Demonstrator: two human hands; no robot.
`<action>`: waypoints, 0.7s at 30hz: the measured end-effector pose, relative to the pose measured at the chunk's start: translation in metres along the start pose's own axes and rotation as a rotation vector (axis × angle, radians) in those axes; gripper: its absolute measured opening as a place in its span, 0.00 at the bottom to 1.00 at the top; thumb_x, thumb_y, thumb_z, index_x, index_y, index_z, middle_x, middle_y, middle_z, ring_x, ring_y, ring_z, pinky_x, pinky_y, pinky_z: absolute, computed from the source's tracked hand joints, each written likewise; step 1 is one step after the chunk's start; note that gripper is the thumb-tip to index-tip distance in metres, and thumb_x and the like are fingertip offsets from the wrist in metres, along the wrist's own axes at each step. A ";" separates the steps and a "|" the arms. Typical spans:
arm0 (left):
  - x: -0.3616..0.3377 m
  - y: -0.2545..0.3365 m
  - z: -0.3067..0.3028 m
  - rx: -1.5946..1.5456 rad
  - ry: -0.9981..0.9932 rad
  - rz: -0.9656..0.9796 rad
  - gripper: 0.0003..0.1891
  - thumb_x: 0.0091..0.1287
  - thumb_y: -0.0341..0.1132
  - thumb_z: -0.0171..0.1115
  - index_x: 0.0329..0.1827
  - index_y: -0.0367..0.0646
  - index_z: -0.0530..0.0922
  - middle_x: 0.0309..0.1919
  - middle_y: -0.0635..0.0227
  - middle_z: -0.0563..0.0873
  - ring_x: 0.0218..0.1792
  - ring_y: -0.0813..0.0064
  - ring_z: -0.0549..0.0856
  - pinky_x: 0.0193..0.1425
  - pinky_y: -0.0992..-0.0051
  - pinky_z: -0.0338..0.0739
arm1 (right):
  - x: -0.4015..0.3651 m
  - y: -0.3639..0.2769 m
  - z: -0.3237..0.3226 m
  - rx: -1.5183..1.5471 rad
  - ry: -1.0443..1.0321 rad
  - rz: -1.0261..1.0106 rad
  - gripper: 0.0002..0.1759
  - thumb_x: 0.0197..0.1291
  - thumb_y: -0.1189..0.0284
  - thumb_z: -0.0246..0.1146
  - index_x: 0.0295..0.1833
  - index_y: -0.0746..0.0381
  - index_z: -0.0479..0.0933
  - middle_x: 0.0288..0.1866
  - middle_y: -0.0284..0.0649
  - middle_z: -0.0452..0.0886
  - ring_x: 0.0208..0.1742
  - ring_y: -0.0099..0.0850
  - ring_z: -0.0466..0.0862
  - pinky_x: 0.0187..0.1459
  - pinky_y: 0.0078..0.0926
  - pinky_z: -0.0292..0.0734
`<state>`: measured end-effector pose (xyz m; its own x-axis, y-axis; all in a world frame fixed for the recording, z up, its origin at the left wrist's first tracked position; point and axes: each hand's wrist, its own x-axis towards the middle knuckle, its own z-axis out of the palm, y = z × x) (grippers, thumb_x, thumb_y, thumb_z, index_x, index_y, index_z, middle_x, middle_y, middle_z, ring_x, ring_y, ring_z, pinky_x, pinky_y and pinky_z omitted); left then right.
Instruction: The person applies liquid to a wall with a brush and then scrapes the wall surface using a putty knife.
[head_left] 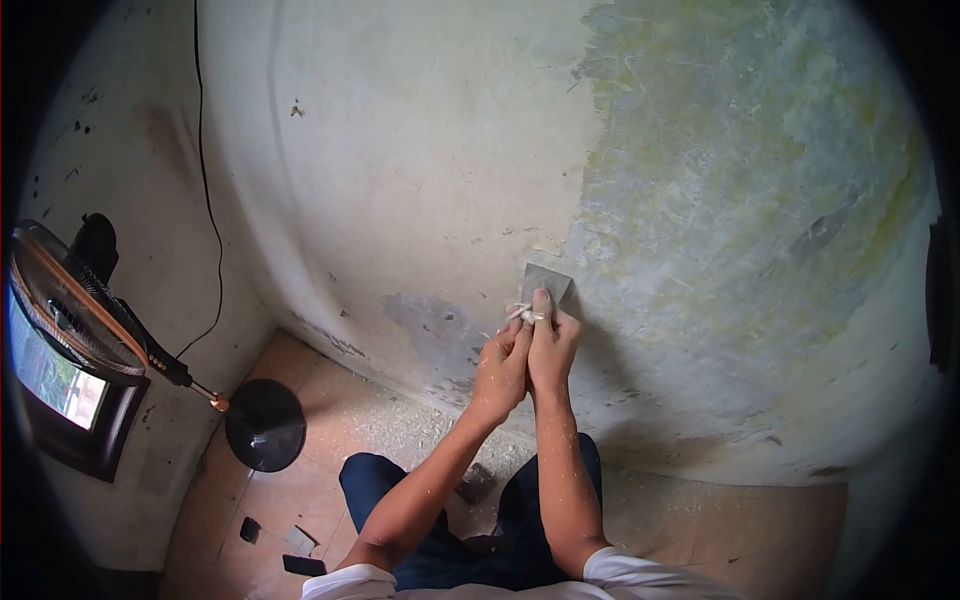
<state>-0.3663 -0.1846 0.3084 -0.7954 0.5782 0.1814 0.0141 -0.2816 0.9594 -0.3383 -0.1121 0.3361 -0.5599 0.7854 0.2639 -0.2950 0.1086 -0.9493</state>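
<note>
Both my hands are together at the wall (430, 200), straight in front of me. My right hand (553, 345) is closed around a scraper, its thumb pressed on the broad metal blade (550, 279). Just left of it, my left hand (500, 368) is closed on the same scraper lower down; the handle is hidden in the fingers. The blade's wide edge meets the wall near the border between pale paint and a bare grey-green patch (740, 180). Whitish paint scraps (522, 313) cling by the thumb, and pale flecks dot both forearms.
A standing fan (80, 300) with a round black base (265, 425) is at left, below a hanging black cable (207, 190). A framed picture or window (75, 400) shows behind it. Paint chips (405, 430) litter the tiles; a phone-like object (304, 565) lies lower left.
</note>
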 end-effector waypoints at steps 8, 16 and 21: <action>0.011 0.021 0.005 -0.098 0.001 0.032 0.20 0.86 0.43 0.53 0.49 0.32 0.84 0.25 0.75 0.79 0.19 0.88 0.72 0.21 0.77 0.65 | 0.017 -0.036 0.011 -0.008 -0.051 -0.088 0.31 0.84 0.57 0.58 0.36 0.74 0.86 0.21 0.38 0.83 0.23 0.26 0.85 0.27 0.26 0.78; 0.007 0.043 -0.001 -0.099 -0.096 -0.133 0.21 0.89 0.49 0.48 0.50 0.39 0.78 0.19 0.77 0.75 0.10 0.87 0.66 0.11 0.79 0.58 | 0.011 -0.032 0.009 -0.035 -0.023 -0.018 0.30 0.82 0.57 0.61 0.35 0.74 0.87 0.25 0.41 0.86 0.25 0.28 0.85 0.29 0.28 0.79; 0.001 0.038 0.001 -0.089 -0.082 -0.143 0.22 0.89 0.50 0.48 0.44 0.40 0.78 0.18 0.77 0.75 0.09 0.87 0.66 0.11 0.79 0.58 | 0.023 -0.024 0.010 -0.014 -0.002 -0.050 0.30 0.82 0.58 0.61 0.34 0.73 0.87 0.22 0.39 0.85 0.23 0.25 0.83 0.27 0.27 0.76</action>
<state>-0.3654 -0.1938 0.3453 -0.7333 0.6768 0.0650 -0.1518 -0.2562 0.9546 -0.3516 -0.1026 0.3671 -0.5463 0.7774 0.3117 -0.3120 0.1565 -0.9371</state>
